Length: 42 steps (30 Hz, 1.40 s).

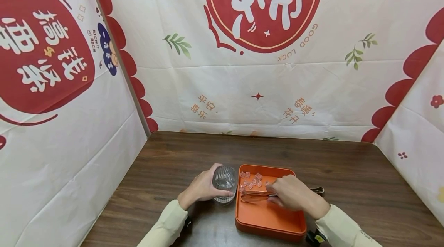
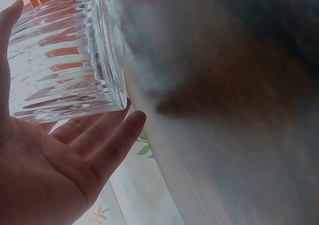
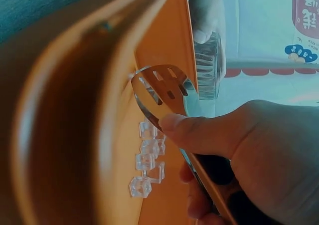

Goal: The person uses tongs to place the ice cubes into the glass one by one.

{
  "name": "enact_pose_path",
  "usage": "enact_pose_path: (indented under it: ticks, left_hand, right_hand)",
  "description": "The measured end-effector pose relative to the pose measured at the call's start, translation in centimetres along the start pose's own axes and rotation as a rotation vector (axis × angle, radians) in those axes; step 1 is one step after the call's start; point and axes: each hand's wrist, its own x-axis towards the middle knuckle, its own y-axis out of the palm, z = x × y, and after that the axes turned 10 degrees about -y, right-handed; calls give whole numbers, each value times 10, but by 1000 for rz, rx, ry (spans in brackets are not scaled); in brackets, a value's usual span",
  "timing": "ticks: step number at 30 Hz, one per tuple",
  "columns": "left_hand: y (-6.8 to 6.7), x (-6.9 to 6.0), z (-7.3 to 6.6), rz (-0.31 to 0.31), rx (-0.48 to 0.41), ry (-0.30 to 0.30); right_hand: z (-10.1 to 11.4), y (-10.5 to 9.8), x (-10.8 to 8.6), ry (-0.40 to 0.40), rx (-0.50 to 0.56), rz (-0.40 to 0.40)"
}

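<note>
My left hand (image 1: pixel 204 185) grips a clear ribbed glass (image 1: pixel 224 177) beside the tray's left wall, thumb on the near side. In the left wrist view the glass (image 2: pixel 65 60) shows its ribbed side, with the fingers behind it. Over an orange tray (image 1: pixel 267 220), my right hand (image 1: pixel 291 193) holds metal tongs (image 1: pixel 254 197), their slotted end (image 3: pixel 167 88) low by the tray's left side. Several clear ice cubes (image 1: pixel 258 177) lie in the tray's far left part; more cubes (image 3: pixel 144 160) show in the right wrist view. Whether the tongs pinch a cube, I cannot tell.
Tray and glass stand on a dark wood table (image 1: pixel 173 154). White printed cloth (image 1: pixel 222 85) hangs behind the table's far edge and along the left and right sides. The tongs' looped rear end (image 1: pixel 318 190) sticks out past the tray's right wall.
</note>
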Motion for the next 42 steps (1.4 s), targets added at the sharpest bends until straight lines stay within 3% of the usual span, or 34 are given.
enact_pose_path:
  ticks: [13, 42]
  left_hand:
    - [0, 0, 0, 2, 0, -7]
    - [0, 0, 0, 4, -7, -19]
  right_hand:
    - [-6, -7, -5, -49, -30, -103]
    - [-14, -21, -9, -32, -50, -199]
